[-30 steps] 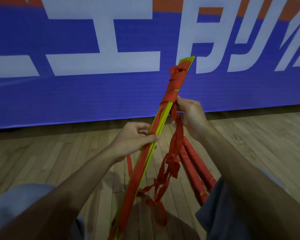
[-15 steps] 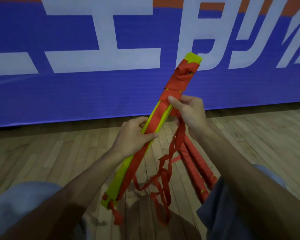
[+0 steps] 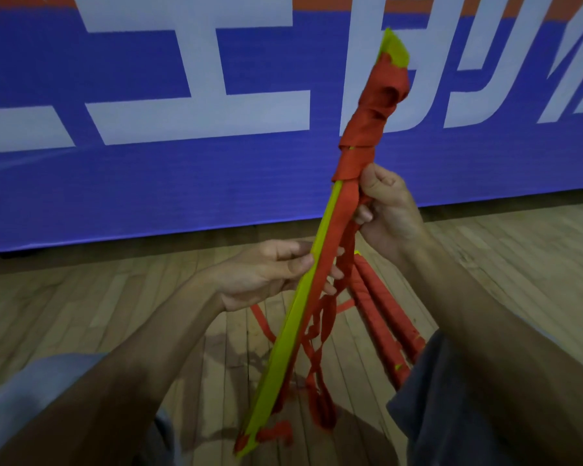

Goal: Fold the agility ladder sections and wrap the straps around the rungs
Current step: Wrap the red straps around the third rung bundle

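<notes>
We hold the stack of yellow-green rungs [image 3: 293, 334] tilted through the middle of the frame. Its lower end is near the bottom edge, left of centre, and its upper tip stands high, right of centre, against the blue banner [image 3: 148, 183]. Our left hand [image 3: 266, 274] grips the stack about halfway along. The thumb lies across the near face, and the fingertips [image 3: 337, 274] curl round from behind and show on the right side. Our right hand [image 3: 387, 210] sits higher, against the stack's right edge, with its fingers curled tight on the red strap [image 3: 347, 210] just below the part already wound. That wound section [image 3: 367, 129] covers roughly the upper third of the stack in overlapping turns, with only the yellow tip bare above it. Below the right hand the loose strap loops [image 3: 320, 334] hang tangled beside the stack and end near the lower centre of the frame.

On the wooden floor [image 3: 81, 314], right of centre, two red-wrapped bundles [image 3: 381, 317] lie close together and run under our right forearm. Grey clothing [image 3: 31, 391] fills the lower left corner, and more of it shows at the lower right. The banner's bottom edge meets the floor across the middle of the frame. A wide stretch of boards shows left of our left forearm, and another shows right of our right arm. The stack's upper tip is near the top edge of the frame.
</notes>
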Demonstrator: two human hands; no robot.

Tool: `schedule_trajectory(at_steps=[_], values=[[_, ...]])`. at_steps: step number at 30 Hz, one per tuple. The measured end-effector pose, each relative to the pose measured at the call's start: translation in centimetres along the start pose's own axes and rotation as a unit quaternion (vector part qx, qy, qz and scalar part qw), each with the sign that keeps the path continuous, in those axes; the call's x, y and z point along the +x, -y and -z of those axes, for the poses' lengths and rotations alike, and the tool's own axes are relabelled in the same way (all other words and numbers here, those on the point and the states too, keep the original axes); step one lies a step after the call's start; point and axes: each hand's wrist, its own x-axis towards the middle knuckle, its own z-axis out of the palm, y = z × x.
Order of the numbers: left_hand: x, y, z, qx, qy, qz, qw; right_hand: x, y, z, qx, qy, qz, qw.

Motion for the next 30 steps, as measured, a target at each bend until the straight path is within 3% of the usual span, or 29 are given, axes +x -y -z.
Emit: schedule_trajectory(at_steps=[6,11,15,20,24,27,30], values=[[0.1,0.1,0.4,0.007,-0.053,0.004,0.999,0.4,-0.3,0.3,-0.054,-0.001,-0.009,0.999],[0.3,0.3,0.6,0.046,-0.154,0.011,0.987,0.6,-0.8,-0.3,-0.223,-0.121,0.004,0.967],[0.8,0.8,1.0,0.083,-0.252,0.016,0.964,0.5,-1.0,-0.9,-0.192,-0.138,-0.035,0.971],[1.3,1.7,1.3,0.35,-0.347,0.013,0.87,0.1,-2.2,-1.8,-0.262,-0.103,-0.062,0.957],[1.6,2.2,1.3,0.458,-0.365,0.035,0.81,0.4,-3.0,-2.1,-0.302,-0.143,-0.021,0.942],[1.7,2.2,1.5,0.457,-0.357,0.037,0.814,0.6,-2.9,-1.8,-0.295,-0.162,-0.012,0.942],[1.6,1.8,1.6,0.409,-0.326,0.013,0.852,0.6,-2.4,-1.4,-0.251,-0.168,-0.017,0.953]])
